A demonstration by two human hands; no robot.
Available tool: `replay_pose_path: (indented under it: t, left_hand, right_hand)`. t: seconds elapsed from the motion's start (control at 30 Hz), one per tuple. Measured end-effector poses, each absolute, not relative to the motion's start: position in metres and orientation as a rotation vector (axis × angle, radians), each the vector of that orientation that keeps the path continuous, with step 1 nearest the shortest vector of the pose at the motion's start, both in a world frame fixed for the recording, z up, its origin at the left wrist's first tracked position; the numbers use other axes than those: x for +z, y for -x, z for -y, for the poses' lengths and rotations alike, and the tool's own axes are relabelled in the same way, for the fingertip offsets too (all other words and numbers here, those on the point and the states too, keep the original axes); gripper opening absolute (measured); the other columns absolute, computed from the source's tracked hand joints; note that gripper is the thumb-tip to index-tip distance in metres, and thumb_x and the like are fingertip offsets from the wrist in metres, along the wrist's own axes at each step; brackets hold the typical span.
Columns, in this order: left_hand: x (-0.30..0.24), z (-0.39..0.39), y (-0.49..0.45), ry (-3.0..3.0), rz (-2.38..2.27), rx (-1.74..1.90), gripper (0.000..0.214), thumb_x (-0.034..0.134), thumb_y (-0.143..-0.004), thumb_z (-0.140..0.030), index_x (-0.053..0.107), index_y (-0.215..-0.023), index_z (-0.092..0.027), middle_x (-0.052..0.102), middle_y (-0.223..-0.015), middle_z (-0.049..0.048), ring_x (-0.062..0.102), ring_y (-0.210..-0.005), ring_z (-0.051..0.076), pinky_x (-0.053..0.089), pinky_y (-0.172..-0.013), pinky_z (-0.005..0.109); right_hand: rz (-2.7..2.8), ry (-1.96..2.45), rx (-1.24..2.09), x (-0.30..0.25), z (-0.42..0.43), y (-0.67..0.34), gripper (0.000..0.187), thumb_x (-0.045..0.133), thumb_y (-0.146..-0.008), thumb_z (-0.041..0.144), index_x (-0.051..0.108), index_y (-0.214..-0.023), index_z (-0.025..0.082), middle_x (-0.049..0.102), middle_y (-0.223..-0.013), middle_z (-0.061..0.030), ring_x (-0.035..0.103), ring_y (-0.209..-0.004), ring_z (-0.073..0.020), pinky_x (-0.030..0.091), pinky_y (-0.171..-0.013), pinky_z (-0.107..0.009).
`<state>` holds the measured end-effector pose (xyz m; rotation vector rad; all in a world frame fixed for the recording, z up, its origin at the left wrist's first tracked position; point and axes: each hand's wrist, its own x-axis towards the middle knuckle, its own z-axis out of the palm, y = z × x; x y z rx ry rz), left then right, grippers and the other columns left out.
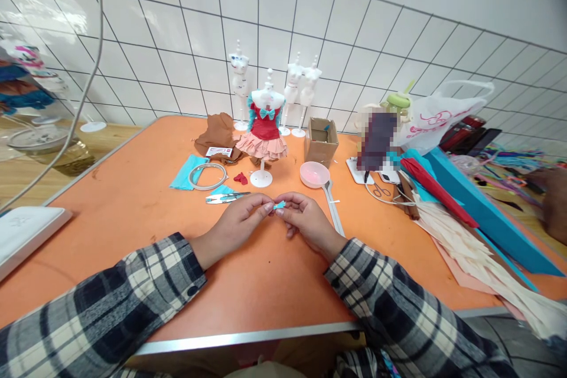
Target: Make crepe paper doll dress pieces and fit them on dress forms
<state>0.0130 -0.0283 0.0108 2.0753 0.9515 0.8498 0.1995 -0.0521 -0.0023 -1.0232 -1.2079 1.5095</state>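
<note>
Between the fingertips of both hands is a small piece of light-blue crepe paper [279, 205]. My left hand [241, 221] pinches its left end and my right hand [305, 218] grips the right end. Just beyond them stands a small mannequin [266, 124] in a red top with a blue bow and a ruffled pink skirt. Silver thread snips [224, 197] lie beside my left hand. Behind the snips are a roll of tape [191, 177], folded blue paper [183, 176] and a crumpled red scrap [240, 178].
A pink bowl [315, 175], a grey spoon-like tool [334, 212] and a cardboard box [321, 140] stand right of centre. Scissors [381, 190], paper strips [469, 248] and a plastic bag [443, 118] crowd the right. Several bare mannequins [240, 68] line the tiled wall. A white box [31, 236] sits left.
</note>
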Motion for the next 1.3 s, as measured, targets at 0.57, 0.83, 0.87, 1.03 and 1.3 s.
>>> replay_pose_path:
  t: [0.57,0.83,0.87,1.03,1.3]
  left_hand:
    - [0.017,0.030,-0.014,-2.010,-0.932,0.787,0.034,0.041,-0.094,-0.042,0.057,-0.074,-0.020,0.063,-0.075,0.0001,0.057,-0.073,0.016,0.046,-0.070,0.027]
    - [0.018,0.029,-0.015,-1.986,-0.943,0.743,0.034,0.044,-0.093,-0.042,0.058,-0.072,-0.019,0.063,-0.072,0.0006,0.058,-0.072,0.017,0.047,-0.069,0.027]
    - [0.017,0.029,-0.015,-2.006,-0.963,0.742,0.032,0.046,-0.092,-0.041,0.060,-0.074,-0.019,0.064,-0.074,0.0007,0.059,-0.073,0.017,0.047,-0.070,0.028]
    - [0.010,0.027,-0.014,-2.112,-1.036,0.792,0.026,0.051,-0.091,-0.041,0.065,-0.085,-0.020,0.069,-0.085,0.0017,0.063,-0.081,0.019,0.047,-0.077,0.030]
    - [0.011,0.025,-0.012,-2.264,-1.024,0.824,0.023,0.050,-0.092,-0.036,0.066,-0.087,-0.020,0.070,-0.087,0.0030,0.063,-0.083,0.019,0.047,-0.078,0.031]
  right_hand:
    - [1.372,1.057,1.329,0.003,0.054,-0.202,0.032,0.068,-0.078,0.038,0.059,-0.103,0.020,0.058,-0.084,0.0013,0.053,-0.051,-0.0058,0.049,-0.043,-0.019]
    - [1.518,1.179,1.056,0.006,0.054,-0.202,0.019,0.067,-0.078,0.034,0.065,-0.088,0.017,0.064,-0.086,-0.0034,0.053,-0.056,-0.0081,0.047,-0.048,-0.021]
    - [1.499,1.198,1.045,0.006,0.054,-0.201,0.018,0.067,-0.078,0.034,0.065,-0.084,0.017,0.064,-0.081,-0.0030,0.053,-0.055,-0.0086,0.046,-0.047,-0.021]
    - [1.372,1.211,1.204,0.005,0.053,-0.201,0.024,0.067,-0.077,0.040,0.063,-0.085,0.018,0.058,-0.071,0.0005,0.052,-0.052,-0.0087,0.047,-0.044,-0.020]
    - [1.338,1.161,1.371,0.003,0.052,-0.201,0.030,0.071,-0.074,0.042,0.062,-0.088,0.017,0.059,-0.074,-0.0006,0.057,-0.059,-0.0102,0.049,-0.044,-0.019]
